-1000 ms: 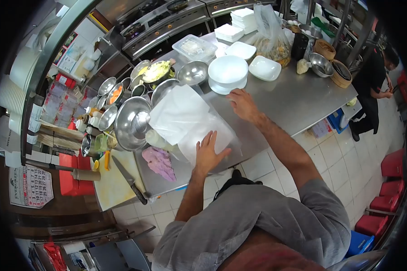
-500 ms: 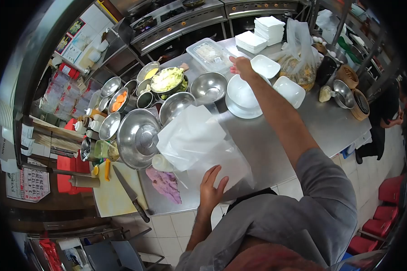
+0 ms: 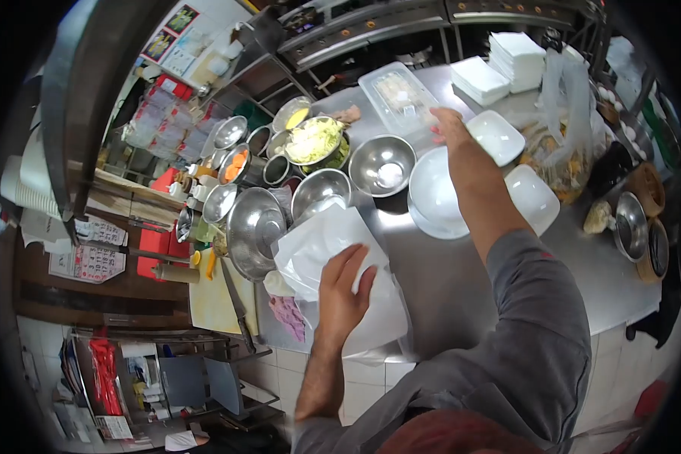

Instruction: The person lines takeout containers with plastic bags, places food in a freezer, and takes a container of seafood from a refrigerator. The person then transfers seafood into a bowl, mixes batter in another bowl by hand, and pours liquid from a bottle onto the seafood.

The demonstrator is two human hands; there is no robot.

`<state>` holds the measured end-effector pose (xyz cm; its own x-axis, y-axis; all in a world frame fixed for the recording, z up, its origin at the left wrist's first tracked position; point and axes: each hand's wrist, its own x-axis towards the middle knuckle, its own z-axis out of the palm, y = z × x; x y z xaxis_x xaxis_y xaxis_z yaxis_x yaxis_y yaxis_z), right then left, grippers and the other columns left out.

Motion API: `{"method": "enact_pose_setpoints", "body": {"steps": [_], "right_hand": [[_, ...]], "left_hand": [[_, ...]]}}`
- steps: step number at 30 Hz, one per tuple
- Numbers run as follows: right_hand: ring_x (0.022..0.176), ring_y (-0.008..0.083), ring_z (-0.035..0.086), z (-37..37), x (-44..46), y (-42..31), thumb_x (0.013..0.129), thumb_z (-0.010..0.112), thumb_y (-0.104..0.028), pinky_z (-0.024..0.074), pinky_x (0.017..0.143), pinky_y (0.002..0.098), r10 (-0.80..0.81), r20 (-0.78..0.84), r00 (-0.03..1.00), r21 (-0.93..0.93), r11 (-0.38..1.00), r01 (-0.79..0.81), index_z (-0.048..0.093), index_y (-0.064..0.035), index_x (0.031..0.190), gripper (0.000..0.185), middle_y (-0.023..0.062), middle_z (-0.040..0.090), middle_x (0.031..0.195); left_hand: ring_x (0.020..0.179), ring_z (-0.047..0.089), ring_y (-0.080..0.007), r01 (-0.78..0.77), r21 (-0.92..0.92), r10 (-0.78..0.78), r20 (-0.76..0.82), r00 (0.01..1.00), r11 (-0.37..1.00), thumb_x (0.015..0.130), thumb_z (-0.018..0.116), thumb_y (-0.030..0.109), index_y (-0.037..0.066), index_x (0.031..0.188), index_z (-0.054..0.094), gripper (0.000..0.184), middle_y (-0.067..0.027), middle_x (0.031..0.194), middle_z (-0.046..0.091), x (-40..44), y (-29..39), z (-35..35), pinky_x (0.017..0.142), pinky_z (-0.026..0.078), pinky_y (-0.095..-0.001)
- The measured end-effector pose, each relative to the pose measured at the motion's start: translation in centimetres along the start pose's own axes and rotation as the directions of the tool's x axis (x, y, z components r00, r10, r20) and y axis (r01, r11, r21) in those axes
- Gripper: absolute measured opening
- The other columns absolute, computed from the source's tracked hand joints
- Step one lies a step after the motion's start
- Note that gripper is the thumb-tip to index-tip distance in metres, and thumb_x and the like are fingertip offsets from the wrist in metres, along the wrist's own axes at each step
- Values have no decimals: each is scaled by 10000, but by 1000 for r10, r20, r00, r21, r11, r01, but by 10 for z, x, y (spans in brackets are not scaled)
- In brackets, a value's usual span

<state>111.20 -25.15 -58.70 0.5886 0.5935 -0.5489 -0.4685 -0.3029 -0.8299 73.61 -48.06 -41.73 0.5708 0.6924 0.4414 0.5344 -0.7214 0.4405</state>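
Note:
My left hand (image 3: 344, 293) hovers over white translucent sheets (image 3: 378, 321) at the table's near side, thumb apart from the fingers and nothing held. My right hand (image 3: 448, 129) is stretched far across the table, its fingers apart at the corner of a clear lidded plastic container (image 3: 398, 97) with pale food inside. Whether those fingertips touch the container is unclear. Below my right forearm stand white round bowls (image 3: 433, 193), partly hidden by it. Two squarish white dishes (image 3: 495, 138) sit just to the right.
Steel bowls (image 3: 382, 165) and a bowl of shredded cabbage (image 3: 315, 141) fill the left side. A knife (image 3: 236, 299) lies on a cutting board (image 3: 208, 303). White napkin stacks (image 3: 516, 60) and a plastic bag of food (image 3: 564, 144) stand at the back right.
The view has swung, shifting the table's things to the right. My left hand has moved forward over the sheets. My right hand remains by the container's corner.

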Motion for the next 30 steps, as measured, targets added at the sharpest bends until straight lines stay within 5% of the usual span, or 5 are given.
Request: {"method": "enact_pose_setpoints", "body": {"steps": [6,8,14,24,30], "right_hand": [[769,256,567,2,20,-13,737,626,-224,463,680,561,136,-23,991,-49,989,-137,576,-93,1121,409,107,588,861],[850,335,573,8,11,-27,725,620,-216,434,690,615,-22,-70,997,20,1000,23,536,-40,1163,479,155,583,953],[1034,460,491,18,-13,-61,741,574,-159,415,750,691,-85,123,989,291,956,46,450,43,1201,517,244,430,1224],[941,471,508,-47,-87,-77,754,548,-163,481,611,636,-285,188,940,371,907,200,391,21,1102,424,232,414,1140],[925,453,499,-123,-206,-84,756,555,-175,508,625,600,-472,221,854,432,832,348,406,-29,984,309,217,415,1059]], "left_hand": [[1009,528,-257,-164,274,109,206,973,948,698,694,106,68,1079,577,400,-79,1064,588,89,-22,74,871,375,-396],[1047,511,-240,-160,464,-7,337,941,871,705,671,144,88,1068,573,380,-79,1049,595,105,-45,102,905,320,-452],[1047,507,-244,-167,691,-317,516,796,704,805,511,161,91,999,627,236,-78,1038,617,132,-83,146,987,198,-569],[996,549,-235,-255,661,-118,465,877,706,813,469,158,110,863,682,224,-56,919,655,132,-110,176,1000,175,-592],[1023,522,-209,-112,686,-58,219,974,719,819,478,160,137,900,662,203,-13,956,623,160,-85,150,986,198,-572]]}}
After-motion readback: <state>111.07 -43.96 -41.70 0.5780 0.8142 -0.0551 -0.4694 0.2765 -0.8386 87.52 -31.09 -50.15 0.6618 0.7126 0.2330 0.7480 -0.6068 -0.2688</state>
